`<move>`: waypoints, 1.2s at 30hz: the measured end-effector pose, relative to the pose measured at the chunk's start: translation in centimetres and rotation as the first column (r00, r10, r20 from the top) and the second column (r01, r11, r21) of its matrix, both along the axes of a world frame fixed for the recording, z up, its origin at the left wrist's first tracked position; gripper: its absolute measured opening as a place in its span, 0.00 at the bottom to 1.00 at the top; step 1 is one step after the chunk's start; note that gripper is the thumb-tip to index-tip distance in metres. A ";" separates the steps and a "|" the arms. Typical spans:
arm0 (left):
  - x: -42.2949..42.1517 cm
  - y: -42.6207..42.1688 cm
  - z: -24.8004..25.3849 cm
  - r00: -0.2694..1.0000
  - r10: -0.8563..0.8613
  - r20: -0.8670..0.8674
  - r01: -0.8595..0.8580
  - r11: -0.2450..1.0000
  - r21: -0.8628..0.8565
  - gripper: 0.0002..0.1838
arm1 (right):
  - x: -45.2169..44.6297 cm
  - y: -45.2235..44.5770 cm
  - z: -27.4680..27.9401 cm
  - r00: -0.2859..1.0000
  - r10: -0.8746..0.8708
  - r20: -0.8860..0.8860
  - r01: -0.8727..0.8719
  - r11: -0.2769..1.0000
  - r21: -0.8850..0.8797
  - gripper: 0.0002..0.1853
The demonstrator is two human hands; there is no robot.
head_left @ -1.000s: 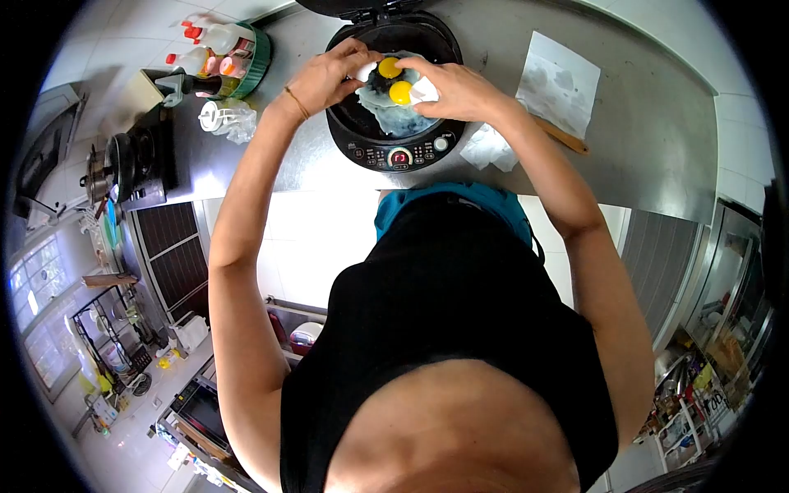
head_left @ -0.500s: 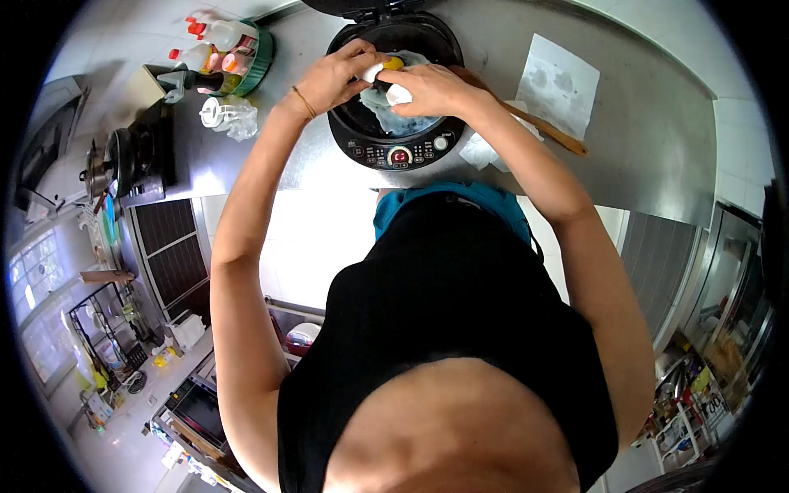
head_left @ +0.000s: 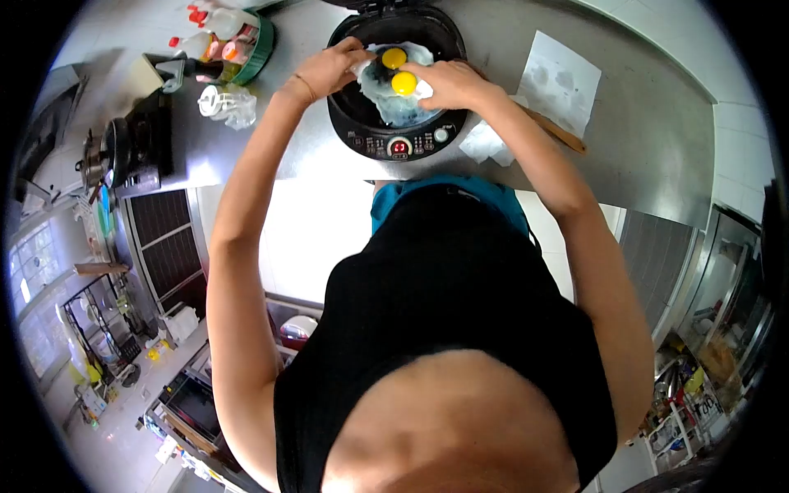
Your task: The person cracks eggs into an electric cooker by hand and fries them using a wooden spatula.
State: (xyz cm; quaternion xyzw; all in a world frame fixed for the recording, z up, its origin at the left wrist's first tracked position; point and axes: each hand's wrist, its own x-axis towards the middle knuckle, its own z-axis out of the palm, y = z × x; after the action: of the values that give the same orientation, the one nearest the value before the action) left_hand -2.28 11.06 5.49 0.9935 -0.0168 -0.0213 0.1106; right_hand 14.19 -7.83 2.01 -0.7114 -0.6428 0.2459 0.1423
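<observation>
Two bare forearms reach past the black top (head_left: 460, 279) and teal shorts (head_left: 401, 195) to a round black electric pan (head_left: 353, 131), its control panel lit red and facing the person. It stands on the steel tabletop (head_left: 649, 140), close to the front edge

Both hands are over the pan, apart, with the yolks roughly between them. The right hand (head_left: 452, 84) has its fingers closed on a white eggshell (head_left: 424, 89), beside the nearer yolk (head_left: 403, 83). The left hand (head_left: 330, 71) pinches something pale at the rim of the white, seemingly a piece of shell (head_left: 360, 67); it is blurred and partly hidden

As for progress, two eggs look to be out of their shells: the nearer yolk and the farther yolk (head_left: 394, 58) both sit whole on the spread egg white (head_left: 401, 108). That white is cloudy in places, with dark pan showing through near the yolks, so I judge it only partly set. The shell is in the fingers, not put down, and the pan is open

To the right lie crumpled white paper (head_left: 486, 145), a wooden handle (head_left: 559, 135) and a stained paper sheet (head_left: 560, 82). To the left are a white cup in thin plastic (head_left: 228, 105) and, farther off, a green basket (head_left: 262, 51) of bottles
</observation>
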 end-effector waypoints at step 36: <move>1.1 -0.7 2.9 0.991 0.009 0.131 0.032 0.951 -0.307 0.27 | -1.2 2.2 3.8 0.986 0.041 -0.159 -0.018 0.989 0.147 0.31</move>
State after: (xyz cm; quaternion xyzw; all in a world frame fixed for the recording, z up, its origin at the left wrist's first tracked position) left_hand -1.22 10.32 8.35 0.9631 -0.0332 0.0461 0.2630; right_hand 13.01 -5.61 5.82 -0.6672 -0.6558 0.2575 0.2416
